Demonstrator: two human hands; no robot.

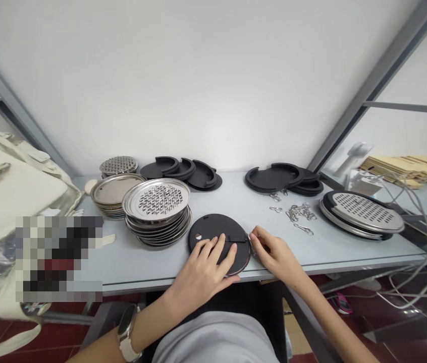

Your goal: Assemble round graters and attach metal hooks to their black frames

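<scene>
A round black plastic disc point(219, 227) lies near the table's front edge, with a small hole on its left and a slot on its right. Fingers spread, my left hand point(208, 259) rests flat on top of it. At the disc's right rim, my right hand point(274, 249) pinches a small silver metal clip point(250, 237), mostly covered by the fingers. Similar clips point(300, 213) lie in a loose pile beyond my right hand. Left of the disc stands a stack of round metal graters point(164, 199), the top one showing raised teeth.
Metal discs point(118, 190) and another grater point(118, 165) stand at the back left. Black holders point(202, 174) and more black holders point(274, 176) lie along the wall. Slotted grater discs point(367, 212) are stacked on the right. A cream bag point(12, 186) hangs over the left edge; cables point(425, 222) dangle at right.
</scene>
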